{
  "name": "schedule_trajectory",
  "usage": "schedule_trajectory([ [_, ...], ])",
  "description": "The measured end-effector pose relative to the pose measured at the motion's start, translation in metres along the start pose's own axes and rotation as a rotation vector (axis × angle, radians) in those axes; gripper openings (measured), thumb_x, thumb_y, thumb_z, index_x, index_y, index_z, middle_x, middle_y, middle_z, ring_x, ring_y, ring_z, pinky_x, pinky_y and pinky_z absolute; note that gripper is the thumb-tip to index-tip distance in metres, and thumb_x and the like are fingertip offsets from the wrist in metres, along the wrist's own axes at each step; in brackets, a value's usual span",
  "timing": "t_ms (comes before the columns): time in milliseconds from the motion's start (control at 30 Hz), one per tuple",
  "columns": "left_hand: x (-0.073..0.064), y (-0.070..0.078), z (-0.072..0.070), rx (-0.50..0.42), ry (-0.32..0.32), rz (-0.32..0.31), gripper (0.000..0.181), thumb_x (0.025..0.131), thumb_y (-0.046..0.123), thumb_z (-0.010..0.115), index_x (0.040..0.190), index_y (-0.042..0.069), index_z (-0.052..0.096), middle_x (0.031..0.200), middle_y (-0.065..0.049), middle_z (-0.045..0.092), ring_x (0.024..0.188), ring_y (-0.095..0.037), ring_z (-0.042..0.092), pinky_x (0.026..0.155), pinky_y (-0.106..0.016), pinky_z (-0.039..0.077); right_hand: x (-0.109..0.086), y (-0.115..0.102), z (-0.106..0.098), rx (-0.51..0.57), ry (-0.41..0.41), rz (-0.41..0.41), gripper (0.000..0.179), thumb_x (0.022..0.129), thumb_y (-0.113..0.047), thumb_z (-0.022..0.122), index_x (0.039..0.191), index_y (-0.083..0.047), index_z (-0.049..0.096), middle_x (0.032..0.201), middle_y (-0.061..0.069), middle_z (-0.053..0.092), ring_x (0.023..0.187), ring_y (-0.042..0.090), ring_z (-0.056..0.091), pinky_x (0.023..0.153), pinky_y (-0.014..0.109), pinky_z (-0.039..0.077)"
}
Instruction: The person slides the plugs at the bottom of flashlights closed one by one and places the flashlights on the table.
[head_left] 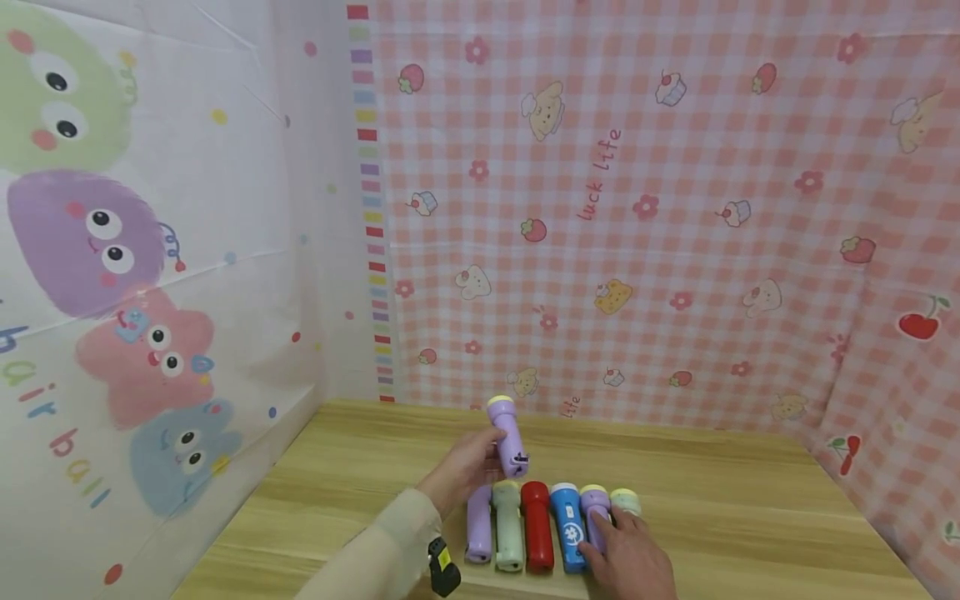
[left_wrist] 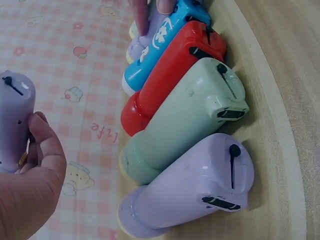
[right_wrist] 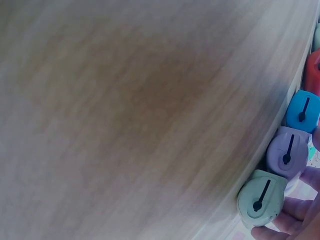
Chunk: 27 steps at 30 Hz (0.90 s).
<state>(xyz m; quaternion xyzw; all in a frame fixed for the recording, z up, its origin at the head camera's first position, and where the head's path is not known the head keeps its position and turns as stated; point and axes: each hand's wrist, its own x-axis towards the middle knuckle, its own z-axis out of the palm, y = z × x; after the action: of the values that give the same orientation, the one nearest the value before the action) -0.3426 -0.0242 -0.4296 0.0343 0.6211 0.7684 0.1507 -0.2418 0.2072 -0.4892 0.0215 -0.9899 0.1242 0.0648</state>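
Observation:
My left hand [head_left: 463, 468] grips a lilac flashlight [head_left: 507, 432] with a yellow rim, raised over the row, its head pointing up. On the table lies a row of flashlights side by side: lilac [left_wrist: 195, 185], pale green [left_wrist: 192, 110], red [head_left: 537, 529], blue with a white pattern [head_left: 572, 533], a second lilac one [right_wrist: 287, 152] and another pale green one [right_wrist: 261, 197]. My right hand [head_left: 633, 557] rests over the right end of the row. Its thumb is near the blue flashlight's lower end, and its fingers touch the lilac and pale green ones, partly hiding them.
The wood-grain table [head_left: 750, 517] extends to both sides of the row. Behind it hangs a pink checked cloth [head_left: 637, 250], and a white cartoon-print sheet [head_left: 247, 250] hangs at the left. A black strap device [head_left: 442, 568] sits on the left wrist.

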Motion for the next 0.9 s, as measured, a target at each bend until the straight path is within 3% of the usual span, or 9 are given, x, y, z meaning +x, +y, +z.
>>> schedule_trajectory([
  [167,0.0009,0.0011,-0.0001,0.027,-0.029,0.004,0.052,0.101,0.032,0.057,0.131,-0.011,0.049,0.111,-0.021,0.063,0.092,-0.022,0.064,0.087,-0.04,0.055,0.0007,0.0006,0.0007,-0.005,0.0,-0.004,0.056,0.087,-0.044,0.072,0.128,-0.007,0.064,0.132,0.025,0.055,0.119,0.043,0.052,0.091,0.058,0.048],
  [300,0.0006,0.002,-0.001,0.055,-0.053,0.01,0.055,0.1,0.029,0.06,0.135,-0.011,0.046,0.115,-0.022,0.061,0.095,-0.023,0.063,0.089,-0.043,0.054,0.0018,0.0012,0.0016,-0.006,-0.008,0.0,0.057,0.087,-0.045,0.071,0.129,-0.007,0.064,0.132,0.025,0.055,0.12,0.043,0.051,0.092,0.058,0.048],
  [467,0.0,0.0026,-0.0029,0.064,-0.045,0.001,0.053,0.099,0.028,0.062,0.134,-0.01,0.047,0.11,-0.018,0.063,0.095,-0.024,0.063,0.088,-0.044,0.054,0.0018,0.0016,0.0022,-0.01,-0.004,-0.004,0.057,0.087,-0.045,0.071,0.129,-0.007,0.064,0.132,0.025,0.055,0.12,0.043,0.052,0.093,0.058,0.047],
  [733,-0.0018,0.0027,-0.0054,0.041,-0.012,-0.002,0.045,0.098,0.021,0.058,0.127,-0.013,0.049,0.109,-0.022,0.065,0.089,-0.022,0.064,0.083,-0.041,0.055,0.0018,0.0017,0.0023,-0.013,0.0,-0.009,0.057,0.087,-0.045,0.071,0.129,-0.007,0.064,0.132,0.026,0.055,0.119,0.043,0.052,0.092,0.057,0.048],
  [900,-0.0013,0.0017,-0.0072,0.062,-0.003,-0.018,0.047,0.098,0.023,0.063,0.126,-0.012,0.049,0.11,-0.021,0.062,0.089,-0.023,0.062,0.083,-0.041,0.055,0.0026,0.0004,0.0012,-0.014,-0.024,-0.005,0.057,0.088,-0.047,0.07,0.129,-0.008,0.064,0.133,0.026,0.055,0.12,0.043,0.052,0.092,0.058,0.047],
])
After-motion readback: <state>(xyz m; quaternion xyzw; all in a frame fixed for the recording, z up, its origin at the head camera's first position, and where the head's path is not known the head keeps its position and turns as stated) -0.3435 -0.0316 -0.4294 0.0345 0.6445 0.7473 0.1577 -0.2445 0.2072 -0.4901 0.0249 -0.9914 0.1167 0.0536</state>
